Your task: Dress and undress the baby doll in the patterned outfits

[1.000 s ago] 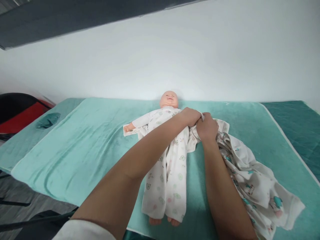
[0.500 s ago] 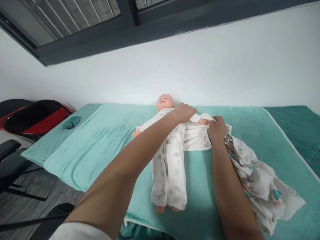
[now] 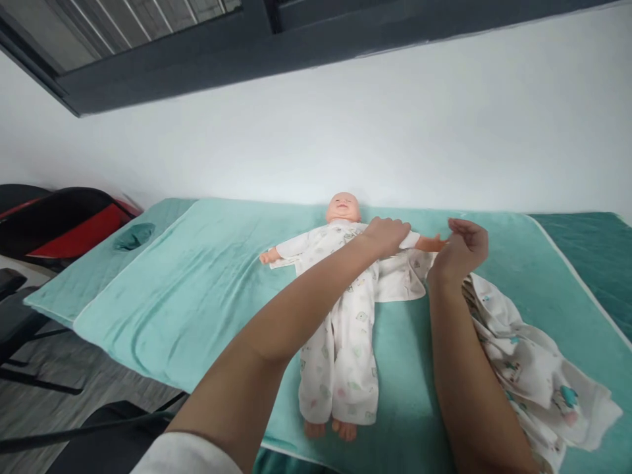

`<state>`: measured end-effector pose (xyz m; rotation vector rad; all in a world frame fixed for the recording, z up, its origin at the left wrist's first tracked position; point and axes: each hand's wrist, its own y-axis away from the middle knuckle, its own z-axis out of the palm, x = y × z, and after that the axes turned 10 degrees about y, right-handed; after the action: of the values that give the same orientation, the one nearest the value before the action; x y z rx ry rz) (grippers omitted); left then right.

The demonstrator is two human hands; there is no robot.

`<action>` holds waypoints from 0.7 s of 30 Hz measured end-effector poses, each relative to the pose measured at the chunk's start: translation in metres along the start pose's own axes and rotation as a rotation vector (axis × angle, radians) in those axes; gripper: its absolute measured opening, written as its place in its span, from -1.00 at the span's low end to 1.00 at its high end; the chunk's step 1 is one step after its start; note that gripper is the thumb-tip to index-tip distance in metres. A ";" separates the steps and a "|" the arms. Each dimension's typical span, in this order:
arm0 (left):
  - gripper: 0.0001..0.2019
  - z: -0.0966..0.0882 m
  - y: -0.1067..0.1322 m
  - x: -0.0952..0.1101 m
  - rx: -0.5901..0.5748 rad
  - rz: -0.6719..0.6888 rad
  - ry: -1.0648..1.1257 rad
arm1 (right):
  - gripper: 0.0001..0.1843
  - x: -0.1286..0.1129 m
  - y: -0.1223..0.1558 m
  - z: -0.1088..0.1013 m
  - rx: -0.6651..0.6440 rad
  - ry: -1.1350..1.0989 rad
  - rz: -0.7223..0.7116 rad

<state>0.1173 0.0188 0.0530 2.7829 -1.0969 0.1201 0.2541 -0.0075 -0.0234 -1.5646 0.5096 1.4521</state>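
A baby doll (image 3: 343,207) lies on its back on a teal blanket (image 3: 197,283), dressed in a white printed sleepsuit (image 3: 340,355). My left hand (image 3: 390,236) is closed over the sleepsuit at the shoulder on the right side of the picture. My right hand (image 3: 461,250) curls its fingers round the tip of the doll's bare arm (image 3: 428,243), which sticks out sideways from the short sleeve. The sleepsuit's front flap lies open under that arm. The doll's other arm stretches out to the left, and its bare feet show at the near end.
A second printed white garment (image 3: 533,375) lies crumpled on the blanket by my right forearm. A darker green cover (image 3: 592,257) shows at the far right. A black and red seat (image 3: 64,220) stands at the left, a white wall and dark window frame (image 3: 247,46) behind.
My hands, joined at the doll's shoulder a second ago, have come apart. The right hand moved right, and the doll's bare arm now shows outside the sleeve. The camera tilted up.
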 end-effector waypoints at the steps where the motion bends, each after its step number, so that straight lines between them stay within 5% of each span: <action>1: -0.63 0.002 0.004 0.003 0.030 0.007 0.020 | -0.68 -0.003 0.009 0.003 -0.041 0.030 -0.077; 6: -0.69 0.004 0.054 -0.005 0.257 -0.099 0.159 | -0.68 -0.016 0.057 0.023 -0.522 0.063 -0.131; 10: -0.74 0.023 0.107 -0.043 0.669 -0.248 0.470 | -0.60 -0.024 0.074 0.028 -0.815 0.223 -0.202; 13: -0.74 0.047 0.128 -0.075 0.863 -0.316 0.759 | -0.57 -0.028 0.076 0.028 -0.922 0.273 -0.316; 21: -0.69 0.071 0.134 -0.097 0.865 -0.273 1.041 | -0.47 -0.026 0.073 0.030 -1.039 0.229 -0.218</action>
<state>-0.0435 -0.0247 -0.0148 2.6501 -0.3895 2.1051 0.1732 -0.0269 -0.0200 -2.5029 -0.3820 1.4349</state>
